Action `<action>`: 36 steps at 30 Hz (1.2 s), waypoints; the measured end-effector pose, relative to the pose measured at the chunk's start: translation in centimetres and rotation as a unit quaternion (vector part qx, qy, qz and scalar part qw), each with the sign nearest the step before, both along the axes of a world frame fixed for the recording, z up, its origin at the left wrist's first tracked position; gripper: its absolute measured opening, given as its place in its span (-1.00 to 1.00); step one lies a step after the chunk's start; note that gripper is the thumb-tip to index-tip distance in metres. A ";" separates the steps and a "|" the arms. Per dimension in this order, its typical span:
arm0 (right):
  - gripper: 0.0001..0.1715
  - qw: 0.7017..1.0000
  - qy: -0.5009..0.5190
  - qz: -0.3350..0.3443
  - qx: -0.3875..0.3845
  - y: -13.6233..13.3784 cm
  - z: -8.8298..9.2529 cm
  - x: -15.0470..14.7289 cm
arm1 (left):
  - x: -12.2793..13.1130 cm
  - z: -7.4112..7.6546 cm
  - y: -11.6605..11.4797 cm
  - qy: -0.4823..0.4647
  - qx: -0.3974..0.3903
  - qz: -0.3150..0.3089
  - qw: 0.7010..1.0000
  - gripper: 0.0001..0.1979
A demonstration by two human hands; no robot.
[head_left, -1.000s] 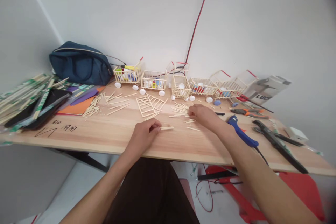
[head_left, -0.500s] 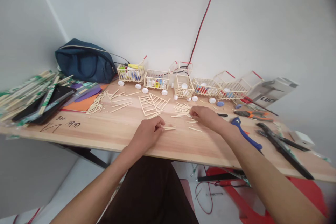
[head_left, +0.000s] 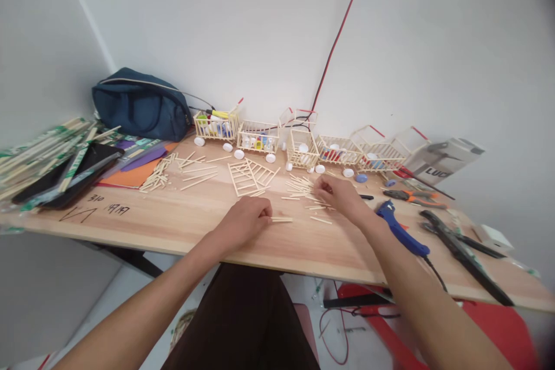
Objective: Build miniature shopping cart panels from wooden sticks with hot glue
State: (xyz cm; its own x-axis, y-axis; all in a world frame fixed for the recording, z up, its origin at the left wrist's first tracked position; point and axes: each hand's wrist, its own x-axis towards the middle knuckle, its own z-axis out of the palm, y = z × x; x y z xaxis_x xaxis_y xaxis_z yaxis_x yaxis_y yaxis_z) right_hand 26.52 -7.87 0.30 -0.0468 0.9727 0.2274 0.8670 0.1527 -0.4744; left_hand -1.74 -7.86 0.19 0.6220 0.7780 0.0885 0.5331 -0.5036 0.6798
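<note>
My left hand (head_left: 250,218) rests low over the table, fingers curled and closed on the end of a few short wooden sticks (head_left: 282,219) that point right. To its right, my right hand (head_left: 338,195) is bent down at a loose pile of short sticks (head_left: 299,186), thumb and fingers pinched together. Whatever lies between those fingertips is hidden. One more stick (head_left: 321,220) lies just in front of the right hand. Behind the left hand, two flat ladder-like stick frames (head_left: 243,178) overlap.
Several small stick-built carts (head_left: 259,136) on wheels line the wall. A blue bag (head_left: 141,104), bundled sticks (head_left: 41,153) and a stick heap (head_left: 158,176) are left. A blue glue gun (head_left: 403,234), pliers (head_left: 414,196) and a black cutter-like tool (head_left: 468,257) lie right.
The view has tilted slightly, so the table sits a little lower. My left fingers look more curled over the sticks. The right hand stays at the pile, its fingertips shifted only slightly.
</note>
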 end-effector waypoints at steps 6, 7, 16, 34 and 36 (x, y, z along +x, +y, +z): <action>-0.66 0.957 0.274 -0.074 0.062 2.3 0.3 -2.5 | 0.1 -0.6 0.0 -0.010 0.001 0.024 1.000 -0.90; -0.63 0.952 0.286 -0.079 0.067 2.6 0.4 -2.9 | 0.1 -0.6 -0.1 -0.011 0.000 0.027 1.000 -0.90; -0.82 0.977 0.205 -0.035 0.049 -0.1 -0.3 -6.4 | 0.4 -0.9 -1.1 0.022 0.022 0.059 0.998 -0.87; -0.58 0.889 0.451 -0.070 -0.013 -1.4 -1.8 -6.3 | 0.5 -1.1 -1.3 0.058 0.079 0.061 0.993 -0.79; -0.57 0.878 0.474 -0.052 -0.043 -1.6 -1.7 -6.3 | 0.6 -0.8 -1.3 0.090 0.082 0.059 0.991 -0.77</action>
State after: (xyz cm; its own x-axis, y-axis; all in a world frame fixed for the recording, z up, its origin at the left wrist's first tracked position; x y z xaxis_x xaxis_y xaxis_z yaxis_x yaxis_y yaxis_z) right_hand 20.25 -9.52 -1.39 0.2139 0.9760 0.0410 0.0836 0.0235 -0.9962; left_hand -1.10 -9.18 -0.56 0.5446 0.8307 0.1154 0.7005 -0.5262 0.4820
